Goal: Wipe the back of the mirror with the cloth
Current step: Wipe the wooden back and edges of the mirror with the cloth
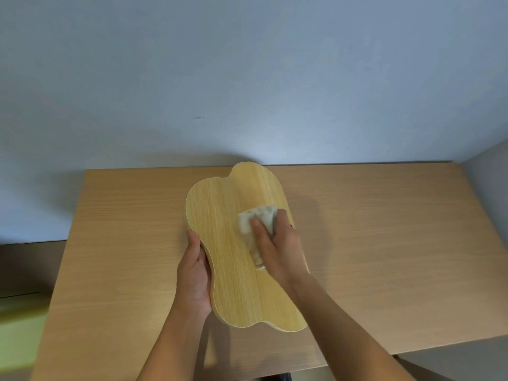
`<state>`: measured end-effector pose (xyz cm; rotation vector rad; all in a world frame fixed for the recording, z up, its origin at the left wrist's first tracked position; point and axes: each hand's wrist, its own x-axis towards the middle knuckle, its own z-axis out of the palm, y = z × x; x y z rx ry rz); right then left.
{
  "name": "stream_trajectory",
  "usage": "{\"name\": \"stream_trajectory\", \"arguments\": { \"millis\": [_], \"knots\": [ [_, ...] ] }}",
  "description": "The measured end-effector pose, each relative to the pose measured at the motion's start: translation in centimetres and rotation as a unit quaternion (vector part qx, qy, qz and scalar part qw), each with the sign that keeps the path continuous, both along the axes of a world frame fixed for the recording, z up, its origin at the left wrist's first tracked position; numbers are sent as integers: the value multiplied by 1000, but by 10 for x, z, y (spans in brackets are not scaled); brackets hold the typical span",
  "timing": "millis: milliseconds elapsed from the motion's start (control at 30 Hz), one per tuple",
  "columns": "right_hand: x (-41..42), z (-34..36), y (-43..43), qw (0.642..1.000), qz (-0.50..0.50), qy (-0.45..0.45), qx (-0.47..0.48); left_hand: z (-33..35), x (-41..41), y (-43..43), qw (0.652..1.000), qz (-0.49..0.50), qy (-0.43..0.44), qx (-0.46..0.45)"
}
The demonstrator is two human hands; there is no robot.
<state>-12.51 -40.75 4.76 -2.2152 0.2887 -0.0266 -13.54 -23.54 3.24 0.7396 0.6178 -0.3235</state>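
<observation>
The mirror (228,229) has a wavy outline and shows its light wood-grain back, tilted up above the table. My left hand (193,273) grips its left edge, thumb on the rim. A pale folded cloth (257,220) lies pressed against the upper right of the wooden back. My right hand (277,246) is shut on the cloth, fingers spread over it. The mirror's glass side faces away and is hidden.
A wooden table (384,243) stands against a pale blue wall (247,78). Its front edge runs below my forearms. A yellow-green surface (19,334) sits at the lower left, beside the table. A grey wall closes the right side.
</observation>
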Motion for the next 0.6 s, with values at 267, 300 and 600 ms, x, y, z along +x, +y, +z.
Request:
{"name": "stream_trajectory", "arguments": {
  "millis": [267,300,600],
  "knots": [
    [1,-32,-55,983,-81,129,-99,10,0,-6,1000,-10,2,23],
    [2,-34,-65,978,-79,148,-120,13,0,-7,1000,-11,-1,26],
    [1,-10,-127,981,-44,98,-162,53,3,-32,996,-60,-19,60]
  ]
}}
